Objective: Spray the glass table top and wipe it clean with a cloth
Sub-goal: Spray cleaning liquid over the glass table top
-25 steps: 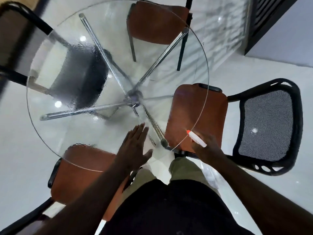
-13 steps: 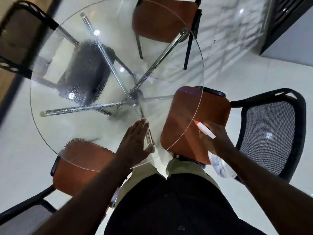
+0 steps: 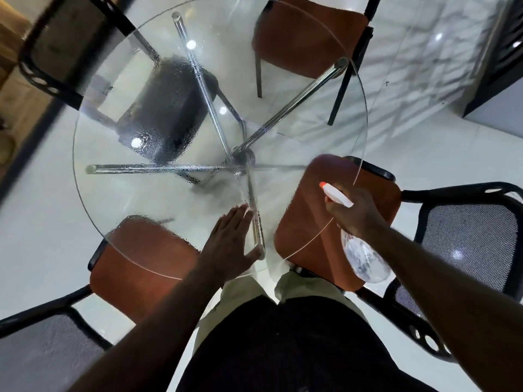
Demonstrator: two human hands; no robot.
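A round glass table top (image 3: 135,210) on chrome legs fills the upper left, its left half speckled with spray droplets. My left hand (image 3: 230,239) lies flat and empty on the glass near the front edge, fingers together and pointing away from me. My right hand (image 3: 358,213) grips a clear spray bottle (image 3: 365,257) with a white head and orange nozzle, held over the table's right rim, nozzle aimed toward the glass. No cloth is in view.
Orange-seated chairs with black mesh backs stand around the table: one at the right (image 3: 339,199), one at the front left (image 3: 141,264), one at the far side (image 3: 305,32). A dark chair (image 3: 167,108) shows through the glass. White tiled floor surrounds everything.
My right hand has lifted the spray bottle up and over the right rim, so the clear bottle body now shows. The left hand stays flat on the glass.
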